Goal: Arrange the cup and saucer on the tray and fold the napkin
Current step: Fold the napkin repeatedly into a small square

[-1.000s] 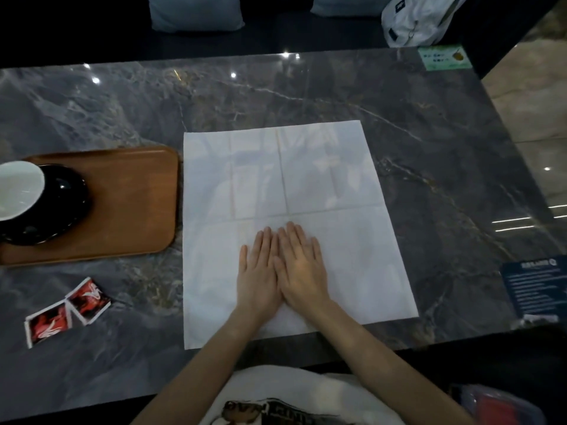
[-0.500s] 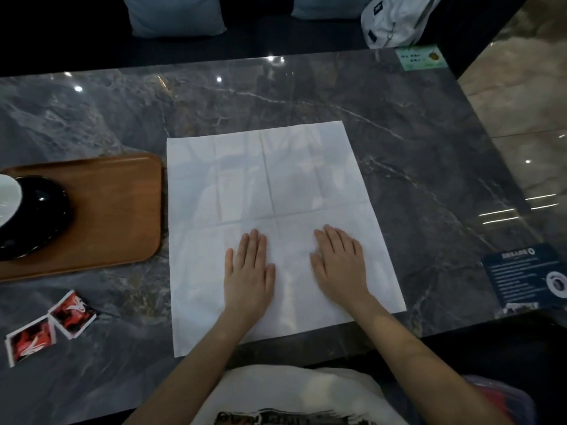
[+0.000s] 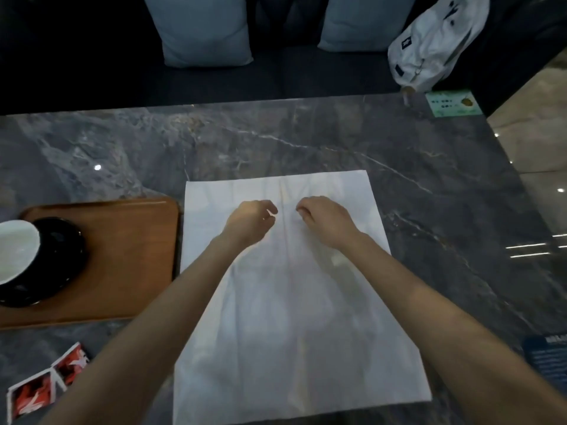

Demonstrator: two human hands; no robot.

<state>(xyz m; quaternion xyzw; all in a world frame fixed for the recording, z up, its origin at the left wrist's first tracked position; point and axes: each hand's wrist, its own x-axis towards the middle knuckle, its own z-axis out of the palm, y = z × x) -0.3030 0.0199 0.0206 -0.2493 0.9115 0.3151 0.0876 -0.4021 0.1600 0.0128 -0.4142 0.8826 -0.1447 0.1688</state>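
A white napkin [image 3: 306, 332] lies spread flat on the grey marble table, its creases showing. Both of my hands are over its far half, on either side of the centre crease. My left hand [image 3: 250, 222] and my right hand [image 3: 325, 220] have curled fingers, with thumb and forefinger close together; the fingertips are hidden, so any grip on the napkin is unclear. To the left, touching the napkin's edge, sits a wooden tray [image 3: 132, 256]. A black saucer [image 3: 61, 240] rests on it, with a cup [image 3: 15, 250], white inside, on top at the frame's left edge.
Two red sachets [image 3: 46, 384] lie near the front left. A green card [image 3: 452, 103] is at the far right corner and a dark blue card [image 3: 549, 357] at the right edge. Beyond the table are a dark sofa, pale cushions [image 3: 202, 26] and a white bag [image 3: 435, 38].
My hands, which lay flat and spread on the napkin's near half, have moved forward to its far half, come together and curled their fingers. The camera has tilted up and closer.
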